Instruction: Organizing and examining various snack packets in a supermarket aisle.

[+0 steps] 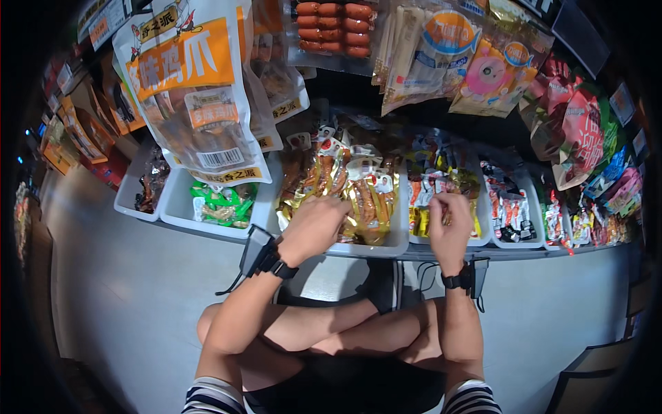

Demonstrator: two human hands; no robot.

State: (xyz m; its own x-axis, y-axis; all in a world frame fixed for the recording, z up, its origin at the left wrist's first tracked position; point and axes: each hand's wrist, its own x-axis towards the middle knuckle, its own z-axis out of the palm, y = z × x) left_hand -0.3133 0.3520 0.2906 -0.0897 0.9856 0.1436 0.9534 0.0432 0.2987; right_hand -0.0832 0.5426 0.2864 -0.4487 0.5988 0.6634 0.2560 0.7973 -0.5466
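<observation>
My left hand [316, 223] reaches over the front left part of a white plastic bin [370, 250] filled with gold-edged, clear-fronted snack packets [368, 199]. Its fingertips are down among the packets, and whether they grip one is hidden. Over the neighbouring bin on the right, my right hand [451, 221] is raised with fingers curled, above small yellow, red and white packets [420, 217]. No object shows plainly in it. Both wrists wear black straps with box-shaped devices.
Large orange-and-white snack bags [194, 93] hang low at the upper left. A sausage pack [335, 28] and flat beige packs [429, 52] hang above the bins. More white bins stand on both sides, one with green packets [225, 204]. My crossed legs are below the shelf edge.
</observation>
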